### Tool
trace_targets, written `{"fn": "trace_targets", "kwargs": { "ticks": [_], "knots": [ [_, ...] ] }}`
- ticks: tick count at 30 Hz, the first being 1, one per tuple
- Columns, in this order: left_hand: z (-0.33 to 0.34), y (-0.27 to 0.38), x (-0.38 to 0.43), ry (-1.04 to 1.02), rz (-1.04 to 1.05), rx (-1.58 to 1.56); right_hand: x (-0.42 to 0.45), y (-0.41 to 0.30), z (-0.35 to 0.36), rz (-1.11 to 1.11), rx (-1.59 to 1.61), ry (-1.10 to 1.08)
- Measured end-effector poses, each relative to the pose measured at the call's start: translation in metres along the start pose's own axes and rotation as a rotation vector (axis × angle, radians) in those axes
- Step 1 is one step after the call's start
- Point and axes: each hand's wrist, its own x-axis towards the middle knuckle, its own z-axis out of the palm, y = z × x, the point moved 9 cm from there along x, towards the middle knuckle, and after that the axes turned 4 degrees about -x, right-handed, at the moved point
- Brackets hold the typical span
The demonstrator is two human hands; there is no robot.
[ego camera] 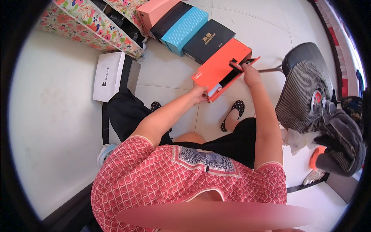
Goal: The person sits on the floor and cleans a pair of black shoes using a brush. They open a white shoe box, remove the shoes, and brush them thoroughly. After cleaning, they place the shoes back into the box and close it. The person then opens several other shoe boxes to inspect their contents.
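Observation:
An orange shoebox point(221, 61) sits on the floor in front of me, its lid partly raised along the side nearer to me. My left hand point(200, 92) grips its near left corner, thumb on top and fingers around the edge. Over the open side, my right hand point(250, 75) is closed on a dark item with a reddish edge point(236, 66), perhaps a shoe; its exact kind is hard to tell. Something pale, like paper point(215, 90), shows inside the gap. The rest of the contents lies in shadow or under the lid.
Beyond it, a black shoebox point(210, 40), a turquoise box point(185, 29) and a pink box point(158, 11) stand in a row. A white shoebox point(108, 76) and a floral fabric shoe rack point(95, 26) are at left. A chair with draped clothes point(304, 95) is at right.

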Motion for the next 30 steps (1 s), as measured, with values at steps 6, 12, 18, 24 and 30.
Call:
{"fn": "trace_targets", "kwargs": {
  "ticks": [6, 12, 18, 24, 30],
  "knots": [
    [0.044, 0.015, 0.08, -0.073, -0.025, -0.035, 0.022, 0.04, -0.044, 0.054, 0.083, 0.243],
    [0.117, 0.06, 0.069, 0.068, 0.041, 0.211, 0.023, 0.025, -0.059, 0.063, 0.167, 0.155],
    [0.09, 0.084, 0.111, -0.096, 0.049, 0.346, -0.014, -0.056, -0.106, 0.031, 0.518, -0.062],
    [-0.012, 0.148, 0.103, 0.189, 0.301, 0.533, -0.087, -0.124, -0.129, 0.279, 1.555, -0.192],
    [-0.151, 0.301, 0.084, 0.624, 0.622, 0.758, -0.1, -0.121, -0.103, 0.455, 1.717, -0.109]
  ]
}}
